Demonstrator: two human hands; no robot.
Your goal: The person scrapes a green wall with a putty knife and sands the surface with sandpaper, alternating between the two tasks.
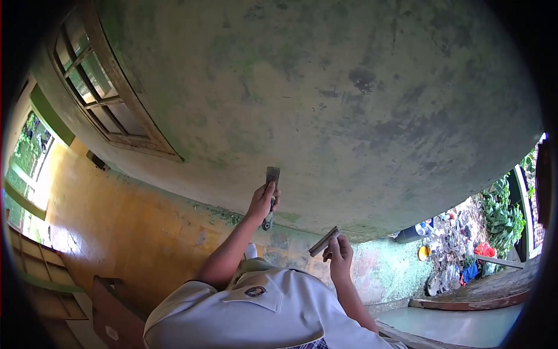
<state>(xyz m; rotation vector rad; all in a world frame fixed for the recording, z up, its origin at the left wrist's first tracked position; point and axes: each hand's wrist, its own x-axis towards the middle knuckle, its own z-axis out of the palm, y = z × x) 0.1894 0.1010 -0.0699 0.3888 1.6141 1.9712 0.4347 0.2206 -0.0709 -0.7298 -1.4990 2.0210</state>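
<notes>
**Before a large, stained wall (325, 104), the left hand (264, 202) grips a scraper (272, 174) and the right hand (339, 251) a grey bar (324, 242)**

The wall fills most of the view, pale green with dark blotches and worn patches. Below it runs the floor (157, 224), orange-yellow to the left and paler, greenish and speckled towards the right. A wood-framed window (102, 87) with small panes is set in the wall at upper left. At the bottom is the wearer's light shirt (232, 311), with a round badge (255, 291) by its pocket. A dark reddish chair-like piece (116, 314) stands at lower left. On the far right, leafy plants (503, 218) grow beside a heap of litter (456, 238) that includes something red (485, 250) and a yellow round item (424, 253).

The left hand's grip is closed round the scraper's handle, thumb up towards the blade. The flat blade points up the view, near the lower part of the wall; whether it touches cannot be told. The handle's rounded end shows below the fingers.

The right hand's grip pinches the grey bar, straight-edged and held slantwise, between thumb and fingers. The bar is well apart from the scraper, over the zone where wall and floor meet in the view.
</notes>
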